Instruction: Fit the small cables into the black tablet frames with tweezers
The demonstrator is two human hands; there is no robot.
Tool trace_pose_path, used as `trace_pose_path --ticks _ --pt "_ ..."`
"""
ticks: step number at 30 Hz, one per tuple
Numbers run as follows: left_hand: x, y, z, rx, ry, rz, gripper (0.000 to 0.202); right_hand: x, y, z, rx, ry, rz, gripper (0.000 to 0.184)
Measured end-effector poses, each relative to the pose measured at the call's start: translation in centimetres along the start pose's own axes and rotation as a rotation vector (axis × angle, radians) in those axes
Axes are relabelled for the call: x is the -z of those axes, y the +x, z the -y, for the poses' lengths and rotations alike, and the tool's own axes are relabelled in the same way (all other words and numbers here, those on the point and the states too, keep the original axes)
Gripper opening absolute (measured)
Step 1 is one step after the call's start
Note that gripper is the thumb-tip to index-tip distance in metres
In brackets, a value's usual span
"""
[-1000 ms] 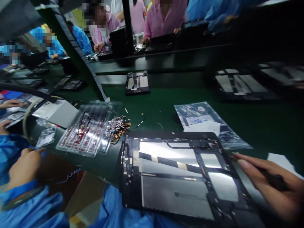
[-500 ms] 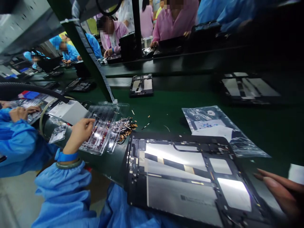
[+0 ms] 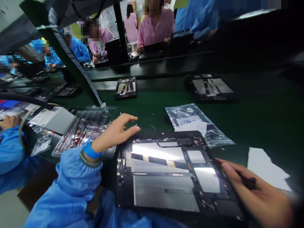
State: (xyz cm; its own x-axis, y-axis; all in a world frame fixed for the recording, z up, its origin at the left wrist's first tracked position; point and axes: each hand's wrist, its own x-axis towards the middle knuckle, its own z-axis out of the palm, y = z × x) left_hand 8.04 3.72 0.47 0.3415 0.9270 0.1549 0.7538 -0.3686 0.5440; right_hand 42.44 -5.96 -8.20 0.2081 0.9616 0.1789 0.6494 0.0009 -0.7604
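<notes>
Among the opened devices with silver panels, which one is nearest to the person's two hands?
The foreground device, between the left hand and the right hand; the other devices lie farther back on the green table.

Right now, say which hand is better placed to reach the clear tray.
Likely the left hand: open and nearer the tray; the right hand, gripping a dark object, is across the opened device.
</notes>
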Motion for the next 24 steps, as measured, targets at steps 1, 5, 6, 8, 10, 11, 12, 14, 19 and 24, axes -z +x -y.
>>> trace_pose_path --ticks 1,5,6,8,10,11,12,14,19,24 --pt "-0.8 0.5 -1.2 -0.017 0.0 0.07 0.047 0.0 0.2 1.1 -0.04 0.035 -0.002 0.027" --pt "-2.5 1.6 -4.2 -0.075 0.156 0.3 0.047 0.0 0.4 2.9 -0.095 0.13 0.025 0.032" --pt "-2.5 1.8 -4.5 -0.094 0.196 0.336 0.045 0.0 0.4 2.8 -0.093 0.135 0.038 0.032" --pt "-2.5 2.0 -4.7 -0.114 0.261 0.369 0.039 -0.1 0.2 2.3 -0.084 0.143 0.039 0.031" --pt "-2.4 2.1 -4.5 -0.103 0.289 0.355 0.032 -0.3 0.1 1.7 -0.074 0.157 0.024 0.03" --pt "-2.4 2.2 -4.4 -0.093 0.288 0.336 0.029 -0.4 0.0 1.5 -0.065 0.164 0.01 0.03" --pt "-2.4 2.4 -4.2 -0.086 0.277 0.317 0.027 -0.4 0.0 1.4 -0.057 0.167 0.003 0.029" --pt "-2.1 2.7 -3.5 -0.071 0.249 0.265 0.027 -0.6 0.0 1.3 -0.039 0.162 -0.006 0.028" --pt "0.2 2.9 -1.8 0.245 -0.038 0.01 0.034 -0.3 0.1 1.6 -0.035 0.149 0.006 0.029" --pt "1.8 1.9 -0.8 0.558 -0.703 0.103 0.032 0.6 0.6 2.1 -0.119 0.133 0.153 0.036"
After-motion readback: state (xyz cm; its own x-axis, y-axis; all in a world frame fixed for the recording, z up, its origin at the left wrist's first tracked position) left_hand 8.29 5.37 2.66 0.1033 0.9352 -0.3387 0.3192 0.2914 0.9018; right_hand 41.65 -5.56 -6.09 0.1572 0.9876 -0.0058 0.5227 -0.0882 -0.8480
